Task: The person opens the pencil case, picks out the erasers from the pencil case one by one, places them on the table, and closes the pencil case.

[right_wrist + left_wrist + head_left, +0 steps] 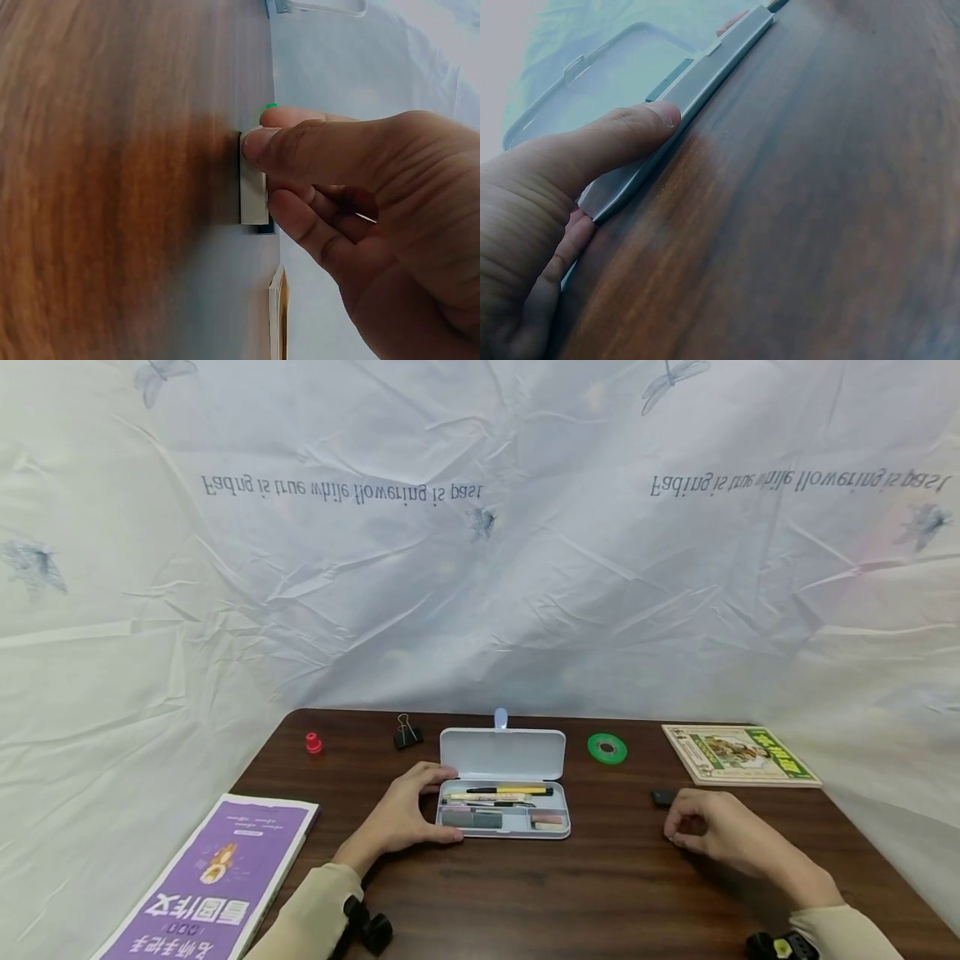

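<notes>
An open pencil case lies on the table, lid raised at the back, with pens and erasers inside. My left hand grips its left end, thumb on the front edge and fingers round behind. To the right, my right hand is low over the tabletop. Between its thumb and fingers, the right wrist view shows a small whitish block, perhaps an eraser; the head view hides it. Just beyond these fingers lies a small dark block.
Behind the case are a black binder clip, a red cap-like piece and a green tape roll. A purple book lies at left, another book at back right. A pale curtain hangs behind the table.
</notes>
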Motion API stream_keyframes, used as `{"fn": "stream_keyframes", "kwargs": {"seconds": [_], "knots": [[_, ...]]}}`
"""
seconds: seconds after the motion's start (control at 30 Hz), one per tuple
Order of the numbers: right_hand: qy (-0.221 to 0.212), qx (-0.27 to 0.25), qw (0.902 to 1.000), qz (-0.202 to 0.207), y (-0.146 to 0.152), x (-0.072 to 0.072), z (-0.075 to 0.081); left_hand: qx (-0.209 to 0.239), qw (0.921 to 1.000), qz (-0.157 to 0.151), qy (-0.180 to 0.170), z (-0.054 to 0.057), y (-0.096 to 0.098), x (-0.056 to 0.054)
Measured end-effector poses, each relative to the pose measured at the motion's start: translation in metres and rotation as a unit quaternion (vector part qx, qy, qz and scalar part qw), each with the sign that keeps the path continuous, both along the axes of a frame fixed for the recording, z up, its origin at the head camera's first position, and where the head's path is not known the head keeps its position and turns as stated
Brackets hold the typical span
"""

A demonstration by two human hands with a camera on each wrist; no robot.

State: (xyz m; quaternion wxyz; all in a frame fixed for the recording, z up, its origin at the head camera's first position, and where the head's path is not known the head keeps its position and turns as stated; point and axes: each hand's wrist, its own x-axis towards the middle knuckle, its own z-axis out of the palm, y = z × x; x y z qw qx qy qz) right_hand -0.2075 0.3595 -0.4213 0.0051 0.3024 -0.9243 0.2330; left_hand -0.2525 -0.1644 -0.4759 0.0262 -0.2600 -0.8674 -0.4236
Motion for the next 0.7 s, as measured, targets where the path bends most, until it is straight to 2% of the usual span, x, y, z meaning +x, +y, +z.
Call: {"fn": "stream_keyframes", "kwargs": {"seconds": [0.1,0.2,0.43,0.6,0.7], "knots": [[-0.004,-0.002,1.0,-0.002,-0.001,-0.001,0.003,-0.001,1.0,-0.001,0.001,0.0,-0.001,0.0],[0.015,-0.026,0.9994,-0.017,-0.006,-0.001,0.008,0.001,1.0,-0.004,0.002,0.0,-0.001,0.0],[0.12,-0.114,0.9851,-0.049,-0.029,-0.009,0.029,0.001,1.0,-0.004,-0.001,-0.001,0.0,-0.001],[0.115,-0.169,0.978,-0.041,-0.053,-0.02,0.041,0.004,1.0,-0.005,-0.001,-0.002,-0.001,-0.001],[0.116,-0.185,0.975,-0.04,-0.067,-0.025,0.047,0.005,1.0,-0.005,-0.002,-0.002,-0.001,-0.001]]}}
